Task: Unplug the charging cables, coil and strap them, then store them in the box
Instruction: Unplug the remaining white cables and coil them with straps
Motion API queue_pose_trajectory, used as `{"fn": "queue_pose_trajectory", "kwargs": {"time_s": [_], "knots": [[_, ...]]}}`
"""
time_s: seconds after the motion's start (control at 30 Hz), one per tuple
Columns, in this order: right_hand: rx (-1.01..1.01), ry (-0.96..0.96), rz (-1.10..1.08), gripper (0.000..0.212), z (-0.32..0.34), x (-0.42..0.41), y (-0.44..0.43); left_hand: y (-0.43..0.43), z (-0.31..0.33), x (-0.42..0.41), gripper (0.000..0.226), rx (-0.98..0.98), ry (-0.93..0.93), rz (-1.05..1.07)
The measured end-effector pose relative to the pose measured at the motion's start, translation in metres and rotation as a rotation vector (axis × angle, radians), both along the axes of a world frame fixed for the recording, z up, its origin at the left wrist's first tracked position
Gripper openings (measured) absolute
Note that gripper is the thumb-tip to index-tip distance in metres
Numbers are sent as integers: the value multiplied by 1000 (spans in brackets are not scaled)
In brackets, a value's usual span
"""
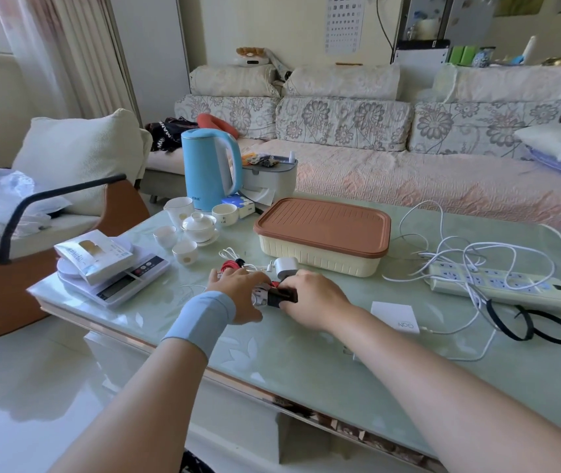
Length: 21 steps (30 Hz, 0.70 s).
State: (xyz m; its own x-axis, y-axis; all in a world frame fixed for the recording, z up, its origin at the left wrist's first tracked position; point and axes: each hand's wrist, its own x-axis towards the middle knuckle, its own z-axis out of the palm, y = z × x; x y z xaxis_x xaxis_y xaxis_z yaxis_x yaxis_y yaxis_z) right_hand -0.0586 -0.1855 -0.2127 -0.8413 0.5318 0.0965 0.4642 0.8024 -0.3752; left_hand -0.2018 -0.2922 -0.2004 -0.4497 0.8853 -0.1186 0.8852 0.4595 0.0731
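My left hand and my right hand meet over a coiled white cable bundle on the glass table. The left holds the coil down; the right pinches a black strap wrapped round it. Just behind the hands lie a white charger plug and a red cable with thin white wire. The cream storage box with its brown lid stands shut beyond them. At the right, loose white cables trail over a cream power strip. Two black straps lie near it.
A tea set, a blue kettle and a grey container stand at the back left. A kitchen scale with a packet sits at the left edge. A white card lies right of my hands. A sofa runs behind the table.
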Motion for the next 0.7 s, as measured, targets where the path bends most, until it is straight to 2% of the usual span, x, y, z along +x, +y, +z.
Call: {"fn": "queue_pose_trajectory", "kwargs": {"time_s": [0.1,0.2,0.27,0.4,0.53,0.7], "knots": [[3,-12,15,36,0,3,-3,-6,1,9,70,79,5,-16],[-21,33,-4,34,12,16,-2,2,9,28,53,229,-26,-70],[-32,58,-35,33,24,33,5,15,18,44,41,298,-84,-116],[-63,52,-167,31,42,85,26,45,36,86,35,368,-304,-164],[-104,76,-290,32,46,141,45,70,47,131,24,261,-405,-258],[-46,-46,-362,36,47,194,60,96,43,174,23,48,-366,-394]]}}
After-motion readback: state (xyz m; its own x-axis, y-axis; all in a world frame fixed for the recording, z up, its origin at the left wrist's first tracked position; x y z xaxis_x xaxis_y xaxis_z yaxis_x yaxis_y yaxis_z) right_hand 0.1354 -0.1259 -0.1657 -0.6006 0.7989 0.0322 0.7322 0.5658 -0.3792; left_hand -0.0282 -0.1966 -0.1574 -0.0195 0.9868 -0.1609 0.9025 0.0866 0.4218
